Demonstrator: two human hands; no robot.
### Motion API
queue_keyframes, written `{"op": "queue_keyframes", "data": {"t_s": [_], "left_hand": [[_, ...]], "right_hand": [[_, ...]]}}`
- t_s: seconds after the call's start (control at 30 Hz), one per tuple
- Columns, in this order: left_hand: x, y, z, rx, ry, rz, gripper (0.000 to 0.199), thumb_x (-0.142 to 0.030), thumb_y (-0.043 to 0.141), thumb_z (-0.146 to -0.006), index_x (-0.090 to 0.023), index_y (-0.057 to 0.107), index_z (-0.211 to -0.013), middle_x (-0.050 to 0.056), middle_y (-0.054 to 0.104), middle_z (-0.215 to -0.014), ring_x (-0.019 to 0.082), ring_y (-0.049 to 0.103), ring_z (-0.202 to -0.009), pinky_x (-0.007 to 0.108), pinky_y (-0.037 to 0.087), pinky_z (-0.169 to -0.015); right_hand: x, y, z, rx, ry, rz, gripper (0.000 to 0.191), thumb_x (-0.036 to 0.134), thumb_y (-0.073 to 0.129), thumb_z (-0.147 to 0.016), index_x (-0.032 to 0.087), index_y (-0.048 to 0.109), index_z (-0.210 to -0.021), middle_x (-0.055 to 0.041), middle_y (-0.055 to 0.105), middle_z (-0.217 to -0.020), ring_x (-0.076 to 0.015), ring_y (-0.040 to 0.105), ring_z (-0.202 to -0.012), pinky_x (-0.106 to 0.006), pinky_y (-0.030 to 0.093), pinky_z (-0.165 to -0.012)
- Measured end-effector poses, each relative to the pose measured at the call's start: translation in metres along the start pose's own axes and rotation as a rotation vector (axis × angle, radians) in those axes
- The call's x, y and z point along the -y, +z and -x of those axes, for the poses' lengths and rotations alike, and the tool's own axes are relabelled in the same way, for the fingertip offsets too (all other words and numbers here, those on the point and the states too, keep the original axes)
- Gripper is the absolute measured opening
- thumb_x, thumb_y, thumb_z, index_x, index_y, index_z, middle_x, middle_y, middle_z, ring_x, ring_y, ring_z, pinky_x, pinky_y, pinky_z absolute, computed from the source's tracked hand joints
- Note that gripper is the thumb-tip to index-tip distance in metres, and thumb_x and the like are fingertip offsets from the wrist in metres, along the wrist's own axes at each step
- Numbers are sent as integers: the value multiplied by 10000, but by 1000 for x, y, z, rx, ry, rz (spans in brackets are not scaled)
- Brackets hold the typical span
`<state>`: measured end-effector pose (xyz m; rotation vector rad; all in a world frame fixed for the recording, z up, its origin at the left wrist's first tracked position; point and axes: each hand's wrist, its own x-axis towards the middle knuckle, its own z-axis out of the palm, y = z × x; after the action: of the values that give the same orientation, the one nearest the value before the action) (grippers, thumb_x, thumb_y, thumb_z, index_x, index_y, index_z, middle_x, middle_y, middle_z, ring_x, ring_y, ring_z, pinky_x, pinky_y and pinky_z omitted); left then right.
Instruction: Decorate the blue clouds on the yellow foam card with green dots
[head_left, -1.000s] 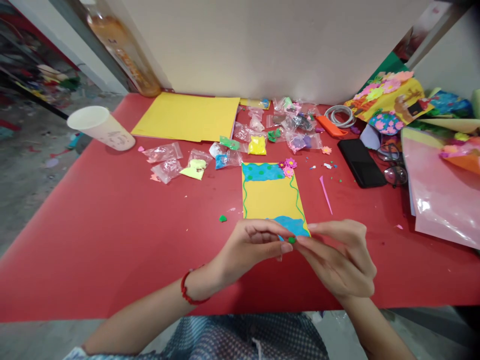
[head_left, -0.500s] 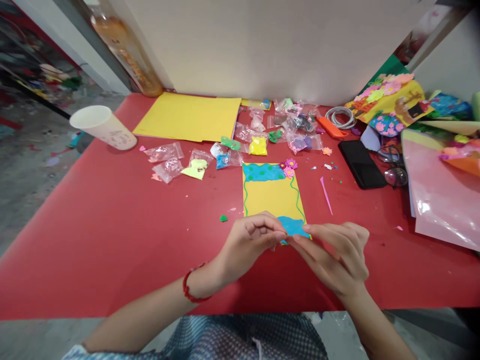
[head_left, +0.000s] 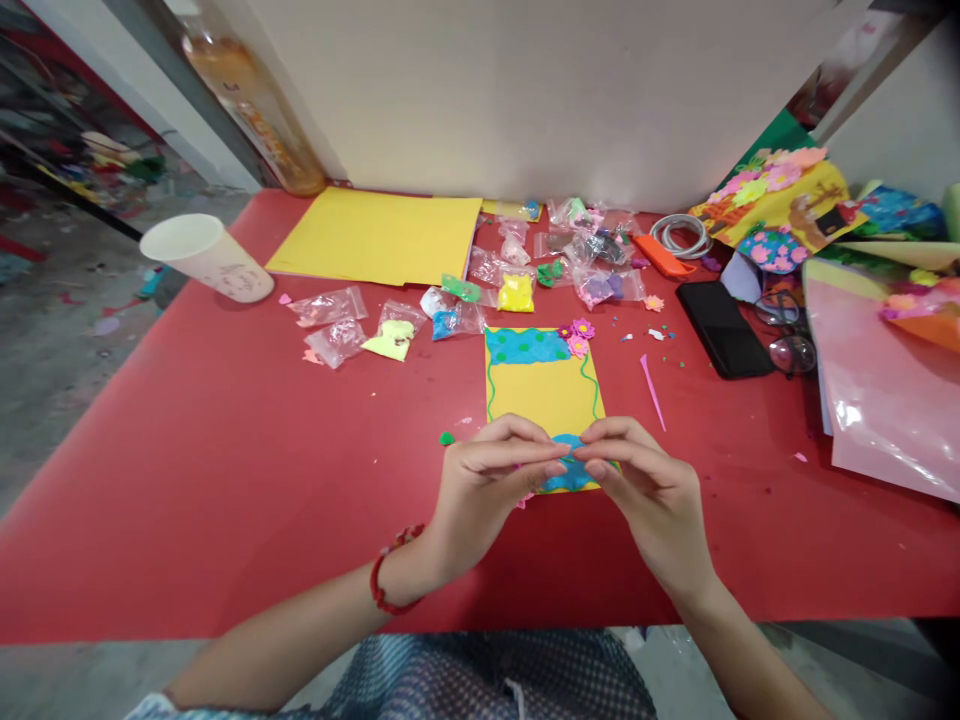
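Note:
Over the lower part of a yellow card (head_left: 534,392), my left hand (head_left: 480,490) and my right hand (head_left: 660,490) meet almost fingertip to fingertip. Each is closed in a pinch, thumb against fingers. Whatever lies between the fingertips is too small to make out. Blue clay (head_left: 525,346) with green dots covers the card's top, and more blue clay (head_left: 571,478) shows below my fingers. Wavy green lines run down both sides. Pink clay flowers (head_left: 577,336) sit at the upper right corner. A green clay lump (head_left: 447,439) lies just left of my left hand.
Bags of coloured clay (head_left: 516,292) lie behind the card. A pink modelling tool (head_left: 652,392), a black phone (head_left: 724,330) and glasses (head_left: 791,352) are on the right. A paper cup (head_left: 206,258) stands at the left, near a yellow sheet (head_left: 375,235) and a bottle (head_left: 251,110).
My right hand has turned and moved slightly left, its spread thumb and fingers closing into a pinch. The fingers of my left hand have straightened.

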<state>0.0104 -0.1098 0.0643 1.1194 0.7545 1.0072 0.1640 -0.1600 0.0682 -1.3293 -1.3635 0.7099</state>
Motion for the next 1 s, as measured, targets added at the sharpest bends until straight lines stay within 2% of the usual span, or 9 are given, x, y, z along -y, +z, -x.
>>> {"op": "queue_keyframes", "data": {"t_s": [0.2,0.4,0.53,0.77,1.0], "left_hand": [[6,-3,2,24,169,-126,126,-189,719,-753,-267,765,-840,30,635,-755,93,590,-620,153,496,-475],[7,-5,3,52,259,-239,226,-124,655,-803,-268,743,-953,38,646,-795,98,597,-680,156,492,-521],[7,-4,3,50,210,-219,260,-103,675,-775,-244,735,-985,38,640,-780,98,587,-669,159,490,-514],[8,-2,0,37,74,-28,106,-182,747,-716,-227,766,-810,32,641,-732,88,573,-600,157,476,-471],[4,-1,-3,48,-10,34,53,-245,765,-701,-224,768,-750,29,630,-724,74,556,-558,157,462,-457]], "right_hand": [[1,5,1,3,76,-86,82,229,669,-787,262,724,-838,-22,637,-866,-130,625,-852,-229,536,-700],[1,9,2,-35,56,-42,91,184,652,-795,258,705,-795,-5,638,-850,-113,617,-830,-217,519,-694],[1,11,3,-56,36,-16,95,176,642,-802,251,694,-774,0,627,-840,-104,610,-819,-211,510,-688],[2,14,4,-135,43,38,114,203,659,-788,279,733,-750,-7,631,-811,-125,613,-762,-240,516,-633],[2,15,4,-142,59,-10,105,232,680,-773,308,743,-740,3,632,-770,-126,612,-730,-243,519,-616]]}}
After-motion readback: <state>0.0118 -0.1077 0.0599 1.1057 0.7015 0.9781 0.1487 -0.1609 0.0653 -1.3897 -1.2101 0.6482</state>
